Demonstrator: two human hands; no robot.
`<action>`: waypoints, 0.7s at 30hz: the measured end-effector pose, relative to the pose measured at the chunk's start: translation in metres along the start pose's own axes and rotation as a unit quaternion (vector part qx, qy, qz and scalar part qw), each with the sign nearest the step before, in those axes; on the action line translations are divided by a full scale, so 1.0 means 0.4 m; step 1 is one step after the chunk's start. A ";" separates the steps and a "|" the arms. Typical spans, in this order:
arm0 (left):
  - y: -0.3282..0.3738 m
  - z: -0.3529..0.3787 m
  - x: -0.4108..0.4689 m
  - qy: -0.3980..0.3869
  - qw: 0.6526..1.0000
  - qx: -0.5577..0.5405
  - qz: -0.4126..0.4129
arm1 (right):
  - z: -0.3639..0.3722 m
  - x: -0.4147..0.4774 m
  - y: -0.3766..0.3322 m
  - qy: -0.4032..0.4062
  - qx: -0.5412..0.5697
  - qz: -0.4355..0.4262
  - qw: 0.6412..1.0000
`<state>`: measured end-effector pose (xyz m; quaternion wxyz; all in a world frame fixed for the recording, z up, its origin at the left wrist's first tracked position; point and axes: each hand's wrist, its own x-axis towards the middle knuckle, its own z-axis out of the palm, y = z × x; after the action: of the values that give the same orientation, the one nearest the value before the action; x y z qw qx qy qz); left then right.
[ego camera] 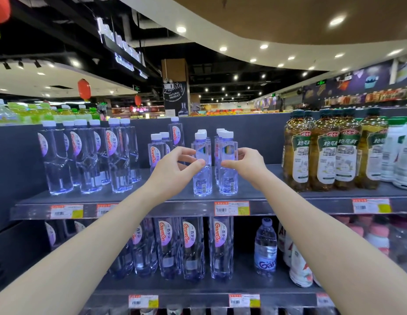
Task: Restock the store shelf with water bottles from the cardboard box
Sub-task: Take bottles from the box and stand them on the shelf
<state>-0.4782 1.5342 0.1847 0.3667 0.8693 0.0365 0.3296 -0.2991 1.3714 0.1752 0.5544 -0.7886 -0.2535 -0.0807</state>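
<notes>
The left water bottle (202, 178) and right water bottle (228, 178) stand upright, just beside each other, at the upper shelf (152, 196) front. My left hand (175, 169) pinches one; my right hand (248, 167) fingers (240, 153) curl round the other.

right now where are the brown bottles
Head view: brown bottles on the upper shelf, right side, between the small water bottles and white bottles.
</notes>
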 end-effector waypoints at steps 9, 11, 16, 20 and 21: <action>-0.021 -0.016 -0.023 0.002 1.000 -0.003 -0.017 | 0.002 -0.033 -0.023 0.008 -0.013 -0.004 1.000; -0.023 -0.013 -0.025 0.001 1.000 -0.004 -0.018 | 0.006 -0.037 -0.024 0.010 -0.031 -0.009 0.999; -0.026 0.014 -0.040 -0.018 1.000 0.013 -0.013 | 0.001 -0.053 -0.026 0.005 -0.060 -0.006 0.998; -0.060 0.048 -0.057 -0.049 0.996 0.074 0.010 | -0.016 -0.067 -0.029 -0.025 -0.135 0.025 0.990; -0.069 0.057 -0.062 -0.059 0.994 0.093 0.018 | -0.022 -0.073 -0.030 -0.021 -0.148 0.027 0.988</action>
<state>-0.4791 1.5329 0.1411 0.2796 0.9180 0.0297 0.2798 -0.3285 1.3575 0.1765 0.4282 -0.8699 -0.2290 -0.0864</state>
